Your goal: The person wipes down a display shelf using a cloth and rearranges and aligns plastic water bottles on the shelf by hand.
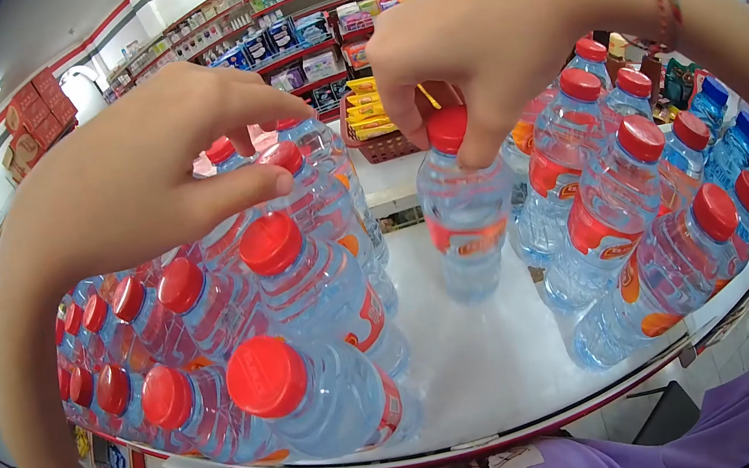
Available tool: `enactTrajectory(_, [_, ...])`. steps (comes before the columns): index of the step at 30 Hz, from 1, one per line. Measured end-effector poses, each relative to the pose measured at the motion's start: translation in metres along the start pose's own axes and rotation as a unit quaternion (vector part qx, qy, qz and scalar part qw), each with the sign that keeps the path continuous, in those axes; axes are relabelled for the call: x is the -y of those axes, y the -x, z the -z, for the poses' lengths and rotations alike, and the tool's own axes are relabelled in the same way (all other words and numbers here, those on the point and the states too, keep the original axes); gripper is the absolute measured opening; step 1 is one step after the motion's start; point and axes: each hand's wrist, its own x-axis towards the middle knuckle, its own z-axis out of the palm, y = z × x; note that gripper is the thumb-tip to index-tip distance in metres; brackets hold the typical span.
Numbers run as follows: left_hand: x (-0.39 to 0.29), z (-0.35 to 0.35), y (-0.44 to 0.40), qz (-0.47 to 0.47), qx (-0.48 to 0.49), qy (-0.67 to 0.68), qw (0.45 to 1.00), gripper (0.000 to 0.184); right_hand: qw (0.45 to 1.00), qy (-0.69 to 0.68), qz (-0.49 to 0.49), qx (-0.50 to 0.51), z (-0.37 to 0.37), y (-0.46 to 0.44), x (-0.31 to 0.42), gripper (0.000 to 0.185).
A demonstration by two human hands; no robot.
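Red-capped water bottle (464, 195) stands upright over the bare middle of the white tabletop (474, 365), in the gap between two groups of similar bottles. The right hand (487, 45) has thumb and fingers clamped on its cap from above, probably because the cap offers a firm hold while the label and soft-looking sides remain free. The left hand (171, 153) arches over the left group of bottles (319, 287), thumb and forefinger apart beside the rear caps; whether it presses on one, I cannot tell. These bottles and the right group of bottles (601, 208) crowd together in rows, likely to save room and leave the middle passable. Beyond the gap sits a brown basket (387, 147) with yellow packets (364, 108), partly covered by the right hand. The left forearm hides some outer bottles, the label lettering is hard to read, and whether the held bottle's base touches the surface is unclear.
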Motion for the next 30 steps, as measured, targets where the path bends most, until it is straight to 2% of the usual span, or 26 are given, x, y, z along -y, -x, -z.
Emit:
enactTrajectory(2, [-0.005, 0.005, 0.005, 0.007, 0.001, -0.01, 1.0, 0.038, 0.999, -0.039, 0.03, 0.006, -0.001, 0.001, 0.006, 0.034])
enactTrajectory(4, [-0.008, 0.007, 0.014, 0.008, -0.012, -0.025, 1.0, 0.036, 0.993, -0.091, 0.04, 0.068, -0.002, -0.002, 0.009, 0.035])
enactTrajectory(8, [-0.025, 0.017, 0.032, -0.003, -0.044, -0.009, 0.999, 0.034, 0.993, -0.093, 0.063, 0.033, -0.013, 0.002, 0.023, 0.03])
enactTrajectory(11, [-0.043, 0.033, 0.046, -0.012, -0.075, -0.005, 0.997, 0.033, 0.993, -0.082, 0.073, -0.032, -0.015, 0.018, 0.028, 0.026])
enactTrajectory(15, [-0.073, 0.046, 0.09, 0.02, -0.192, -0.152, 0.969, 0.043, 0.982, -0.078, 0.078, -0.154, -0.001, 0.049, 0.039, 0.022])
enactTrajectory(17, [-0.081, 0.047, 0.107, 0.009, -0.24, -0.157, 0.958, 0.043, 0.966, -0.082, 0.085, -0.229, 0.008, 0.067, 0.047, 0.02])
enactTrajectory(20, [-0.116, 0.021, 0.085, -0.016, -0.339, -0.13, 0.932, 0.041, 0.933, -0.087, 0.096, -0.335, 0.032, 0.095, 0.057, 0.018])
enactTrajectory(21, [-0.103, 0.015, 0.088, -0.061, -0.35, -0.123, 0.927, 0.039, 0.922, -0.088, 0.099, -0.365, 0.04, 0.107, 0.06, 0.017])
enactTrajectory(23, [-0.109, -0.01, 0.088, -0.093, -0.416, -0.051, 0.903, 0.042, 0.898, -0.094, 0.103, -0.417, 0.052, 0.131, 0.065, 0.016])
enactTrajectory(25, [-0.151, -0.04, 0.08, -0.071, -0.465, 0.086, 0.878, 0.045, 0.877, -0.1, 0.112, -0.457, 0.057, 0.158, 0.072, 0.016])
enactTrajectory(27, [-0.19, -0.051, 0.075, -0.068, -0.44, 0.252, 0.86, 0.049, 0.863, -0.103, 0.148, -0.472, 0.058, 0.178, 0.072, 0.017])
enactTrajectory(30, [-0.242, -0.075, 0.053, -0.103, -0.492, 0.378, 0.777, 0.058, 0.86, -0.111, 0.197, -0.456, 0.044, 0.209, 0.066, 0.019])
